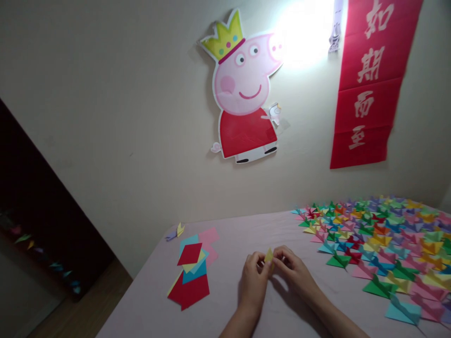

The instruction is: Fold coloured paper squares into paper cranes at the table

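Observation:
Between my two hands is a small folded piece of yellow paper (268, 256), its pointed tip sticking up. My left hand (254, 277) pinches its left side, fingers curled. From the right, the fingertips of my right hand (294, 267) close on the same paper. Its lower part is mostly hidden behind my fingers. Left of my hands lie loose coloured paper sheets, with a red square (190, 254) on top, a blue sheet (196, 273) below it and a larger red sheet (195, 291) nearest me.
Rows of folded paper cranes (382, 256) in many colours cover the table's right side. Two folded pieces, one yellow (180, 229) and one purple (171, 235), lie at the far left corner. A pig cutout (246, 94) and a red banner (373, 89) hang on the wall.

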Demonstrator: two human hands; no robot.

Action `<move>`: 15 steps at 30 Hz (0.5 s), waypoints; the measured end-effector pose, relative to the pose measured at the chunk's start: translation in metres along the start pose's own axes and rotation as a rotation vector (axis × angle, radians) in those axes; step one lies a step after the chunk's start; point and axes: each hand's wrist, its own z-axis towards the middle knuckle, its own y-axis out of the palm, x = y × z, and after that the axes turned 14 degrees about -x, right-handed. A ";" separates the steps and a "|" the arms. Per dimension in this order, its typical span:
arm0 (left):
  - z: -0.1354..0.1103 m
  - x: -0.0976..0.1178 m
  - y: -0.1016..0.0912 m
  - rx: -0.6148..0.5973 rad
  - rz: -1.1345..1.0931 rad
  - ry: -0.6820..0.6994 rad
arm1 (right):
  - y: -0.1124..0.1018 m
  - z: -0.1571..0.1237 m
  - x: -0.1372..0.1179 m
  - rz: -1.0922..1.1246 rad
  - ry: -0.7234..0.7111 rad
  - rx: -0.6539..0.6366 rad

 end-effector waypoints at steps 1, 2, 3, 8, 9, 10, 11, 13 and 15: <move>0.001 -0.002 0.000 -0.013 -0.025 0.001 | 0.001 0.000 0.000 0.028 0.003 -0.006; 0.002 -0.004 0.000 -0.027 -0.052 0.004 | 0.002 0.000 0.001 0.064 0.010 -0.014; 0.003 -0.005 0.000 -0.041 -0.079 0.008 | 0.002 -0.001 0.001 0.102 0.016 -0.026; 0.005 -0.007 0.002 -0.069 -0.171 0.017 | 0.001 -0.001 -0.006 0.165 0.042 -0.051; 0.005 -0.007 0.002 -0.071 -0.179 0.015 | 0.001 -0.001 -0.008 0.161 0.049 -0.045; 0.005 -0.007 0.002 -0.074 -0.186 0.012 | 0.000 -0.001 -0.010 0.162 0.055 -0.039; 0.005 -0.006 0.002 -0.077 -0.191 0.009 | 0.000 -0.001 -0.012 0.167 0.060 -0.037; 0.005 -0.006 0.001 -0.079 -0.197 0.006 | 0.000 -0.001 -0.014 0.184 0.064 -0.044; 0.005 -0.006 0.000 -0.077 -0.198 0.009 | 0.000 -0.001 -0.015 0.199 0.052 -0.044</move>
